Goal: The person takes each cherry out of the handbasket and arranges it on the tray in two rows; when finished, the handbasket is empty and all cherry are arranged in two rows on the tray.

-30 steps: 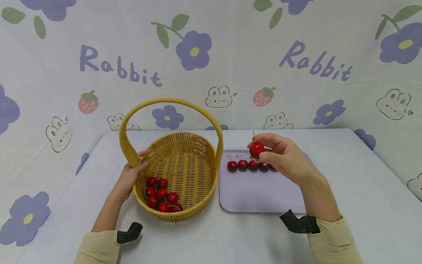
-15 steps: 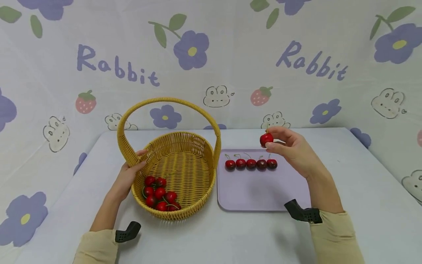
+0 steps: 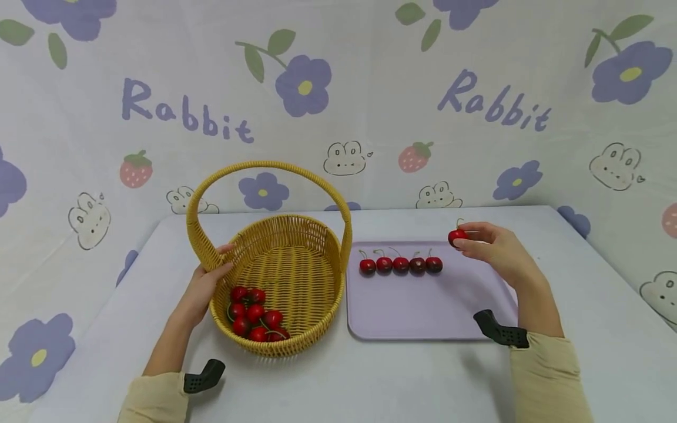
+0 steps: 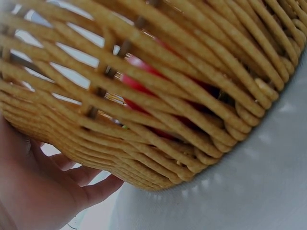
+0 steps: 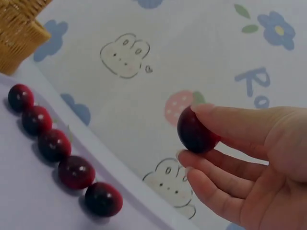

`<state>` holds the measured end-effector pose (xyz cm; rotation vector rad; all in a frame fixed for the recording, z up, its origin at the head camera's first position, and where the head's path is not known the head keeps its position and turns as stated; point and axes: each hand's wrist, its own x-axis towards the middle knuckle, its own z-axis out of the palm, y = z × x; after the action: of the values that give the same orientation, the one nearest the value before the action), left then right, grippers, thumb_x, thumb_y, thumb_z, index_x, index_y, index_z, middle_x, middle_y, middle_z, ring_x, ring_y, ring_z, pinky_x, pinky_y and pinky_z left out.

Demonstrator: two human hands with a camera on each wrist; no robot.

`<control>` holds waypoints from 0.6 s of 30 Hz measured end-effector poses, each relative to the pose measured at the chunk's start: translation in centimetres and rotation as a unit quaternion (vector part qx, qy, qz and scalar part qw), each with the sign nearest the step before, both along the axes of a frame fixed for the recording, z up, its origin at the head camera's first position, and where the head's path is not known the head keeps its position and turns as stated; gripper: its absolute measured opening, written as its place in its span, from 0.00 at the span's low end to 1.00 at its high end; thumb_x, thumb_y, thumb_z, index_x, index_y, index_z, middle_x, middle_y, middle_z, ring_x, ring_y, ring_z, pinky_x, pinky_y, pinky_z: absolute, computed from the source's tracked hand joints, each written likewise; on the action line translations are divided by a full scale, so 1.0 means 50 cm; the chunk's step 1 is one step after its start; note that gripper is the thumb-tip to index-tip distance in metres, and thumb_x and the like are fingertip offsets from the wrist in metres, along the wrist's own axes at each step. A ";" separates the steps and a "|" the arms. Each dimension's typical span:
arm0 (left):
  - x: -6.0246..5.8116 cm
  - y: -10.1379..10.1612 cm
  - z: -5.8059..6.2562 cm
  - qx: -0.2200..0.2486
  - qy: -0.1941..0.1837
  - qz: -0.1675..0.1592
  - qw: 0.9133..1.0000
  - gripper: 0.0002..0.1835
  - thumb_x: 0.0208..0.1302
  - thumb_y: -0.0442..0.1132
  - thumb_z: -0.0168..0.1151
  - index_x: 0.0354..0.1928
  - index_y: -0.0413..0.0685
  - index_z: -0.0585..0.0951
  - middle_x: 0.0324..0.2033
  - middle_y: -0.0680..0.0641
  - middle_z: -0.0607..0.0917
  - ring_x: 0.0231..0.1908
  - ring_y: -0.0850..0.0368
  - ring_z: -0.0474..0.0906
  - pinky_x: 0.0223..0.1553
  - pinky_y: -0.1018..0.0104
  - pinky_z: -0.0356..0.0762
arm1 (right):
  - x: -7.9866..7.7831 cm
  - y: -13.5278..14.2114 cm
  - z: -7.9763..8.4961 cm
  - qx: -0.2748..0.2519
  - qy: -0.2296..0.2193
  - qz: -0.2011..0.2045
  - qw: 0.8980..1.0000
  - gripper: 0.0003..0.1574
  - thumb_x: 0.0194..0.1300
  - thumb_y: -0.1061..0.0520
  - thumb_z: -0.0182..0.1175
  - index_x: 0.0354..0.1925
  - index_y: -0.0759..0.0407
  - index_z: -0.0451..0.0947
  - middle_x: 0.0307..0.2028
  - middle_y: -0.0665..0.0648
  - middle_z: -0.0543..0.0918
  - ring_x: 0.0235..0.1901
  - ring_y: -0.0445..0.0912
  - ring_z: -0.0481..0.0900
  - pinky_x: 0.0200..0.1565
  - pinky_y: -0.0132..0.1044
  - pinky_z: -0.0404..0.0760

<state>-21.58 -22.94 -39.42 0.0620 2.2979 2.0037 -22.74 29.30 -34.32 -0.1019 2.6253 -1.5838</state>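
Observation:
My right hand (image 3: 505, 254) pinches a red cherry (image 3: 456, 238) by its sides between thumb and fingers, stem up, above the back right part of the lilac tray (image 3: 412, 314). In the right wrist view the same cherry (image 5: 195, 129) looks dark red and glossy. A row of several cherries (image 3: 401, 265) lies along the back of the tray, stems pointing away. On the left, my left hand (image 3: 201, 292) grips the yellow wicker basket (image 3: 304, 276) at the foot of its handle. Several cherries (image 3: 255, 312) are piled at the basket's near left.
The basket's tall arched handle (image 3: 270, 164) rises over its opening. Basket and tray stand side by side on a white-covered table (image 3: 338, 382). Behind them hangs a printed cloth (image 3: 365, 88) with flowers and rabbits.
My right hand has carried the cherry to the right, from over the row to beyond its right end. The left hand keeps its grip on the basket.

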 end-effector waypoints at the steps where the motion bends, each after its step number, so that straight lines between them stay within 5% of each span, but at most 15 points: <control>1: 0.001 0.000 0.000 -0.001 -0.002 0.000 1.000 0.27 0.75 0.39 0.43 0.72 0.44 0.54 0.69 0.37 0.56 0.66 0.43 0.54 0.64 0.46 0.47 | -0.003 0.003 -0.007 -0.001 -0.004 -0.001 1.000 0.40 0.64 0.46 0.63 0.66 0.64 0.63 0.54 0.64 0.75 0.44 0.41 0.79 0.55 0.44 0.68; 6: 0.004 0.001 0.000 -0.003 -0.006 -0.002 1.000 0.27 0.75 0.39 0.42 0.73 0.45 0.54 0.69 0.37 0.55 0.66 0.42 0.53 0.64 0.44 0.47 | -0.021 0.011 -0.049 -0.040 -0.022 -0.014 0.999 0.41 0.63 0.48 0.64 0.65 0.67 0.63 0.53 0.65 0.75 0.46 0.44 0.80 0.47 0.31 0.76; 11: 0.005 0.003 0.004 0.001 -0.008 0.002 1.000 0.27 0.75 0.38 0.42 0.72 0.44 0.54 0.69 0.37 0.56 0.66 0.42 0.54 0.65 0.45 0.46 | -0.042 0.019 -0.093 -0.080 -0.046 -0.037 0.995 0.40 0.59 0.50 0.68 0.61 0.69 0.64 0.46 0.58 0.79 0.46 0.48 0.80 0.45 0.32 0.78; 18: 0.004 0.004 0.008 0.002 -0.007 0.006 1.000 0.26 0.75 0.38 0.42 0.72 0.44 0.55 0.69 0.38 0.56 0.66 0.42 0.54 0.65 0.46 0.46 | -0.045 0.018 -0.119 -0.070 -0.058 -0.026 0.995 0.38 0.63 0.52 0.64 0.61 0.72 0.64 0.41 0.51 0.81 0.39 0.42 0.80 0.41 0.33 0.78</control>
<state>-21.37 -22.74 -39.01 0.0338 2.2920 2.0071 -24.98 30.21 -40.26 0.0503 2.4479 -1.7338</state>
